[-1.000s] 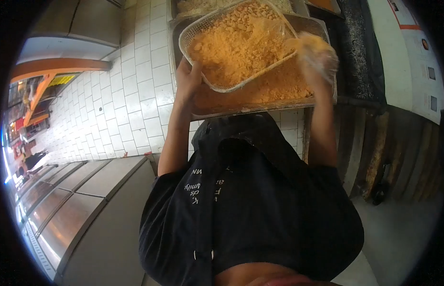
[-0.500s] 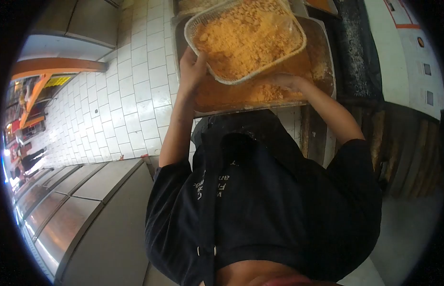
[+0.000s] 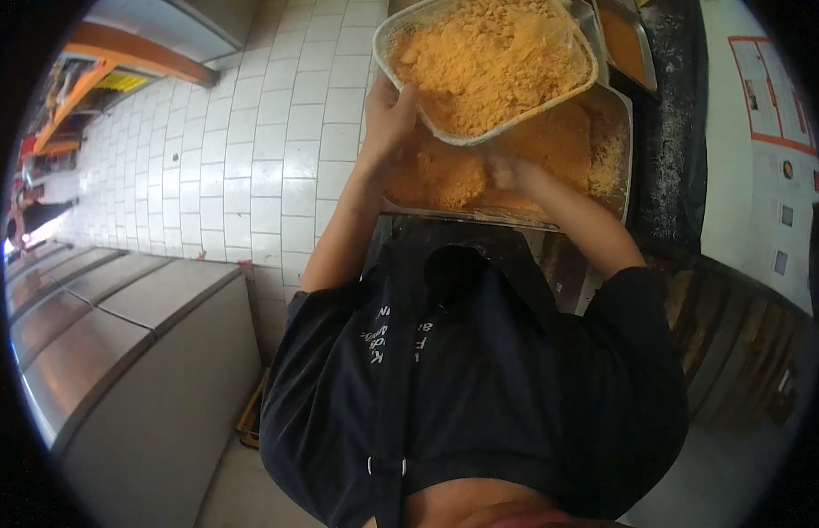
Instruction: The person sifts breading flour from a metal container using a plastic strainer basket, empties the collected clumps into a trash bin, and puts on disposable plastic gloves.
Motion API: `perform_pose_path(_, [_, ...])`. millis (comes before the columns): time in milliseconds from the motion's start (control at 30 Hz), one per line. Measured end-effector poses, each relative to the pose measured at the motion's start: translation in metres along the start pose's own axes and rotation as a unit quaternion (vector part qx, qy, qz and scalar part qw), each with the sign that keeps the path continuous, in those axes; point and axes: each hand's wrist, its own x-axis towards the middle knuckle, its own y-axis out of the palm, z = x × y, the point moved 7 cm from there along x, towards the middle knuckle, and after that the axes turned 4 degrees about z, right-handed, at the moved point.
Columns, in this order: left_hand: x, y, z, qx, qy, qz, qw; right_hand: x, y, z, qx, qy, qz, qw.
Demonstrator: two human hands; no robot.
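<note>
A white mesh basket (image 3: 385,66), heaped with orange breading crumbs (image 3: 497,66), is tilted over a metal tray (image 3: 480,214). My left hand (image 3: 392,119) grips the basket's near left edge, thumb on the outside and the other fingers partly hidden. Below the basket my right hand (image 3: 508,172) is low in the tray, at the orange powder (image 3: 550,145). Motion smears its fingers, so their shape does not show. A small mound of crumbs (image 3: 453,180) lies in the tray just left of it.
A smaller tray with orange contents (image 3: 625,44) is at the far right, beside a black floury surface (image 3: 665,106). White tiled floor (image 3: 260,167) spreads to the left. A steel-topped counter (image 3: 163,299) stands at the lower left. Printed sheets (image 3: 770,97) are on the right.
My right hand has moved left within the tray, and crumbs now lie left of it. My left hand still holds the basket. The whole view has shifted slightly.
</note>
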Motion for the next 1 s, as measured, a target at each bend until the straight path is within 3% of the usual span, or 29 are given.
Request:
perform_pose_path(133, [-0.001, -0.001, -0.001, -0.009, 0.011, -0.003, 1.000, -0.024, -0.057, -0.033, 0.022, 0.072, -0.084, 0.994])
perform_pose_path(267, [-0.006, 0.002, -0.015, -0.005, 0.014, -0.007, 1.000, -0.016, -0.052, -0.007, -0.012, 0.044, -0.123, 0.991])
perform_pose_path(567, [0.000, -0.001, -0.018, -0.009, 0.009, -0.015, 1.000, 0.020, 0.015, 0.074, -0.112, -0.078, -0.008, 0.991])
perform_pose_path(1000, [-0.002, 0.000, -0.011, 0.013, -0.010, -0.001, 1.000, 0.009, 0.046, 0.084, -0.114, -0.120, 0.099, 0.981])
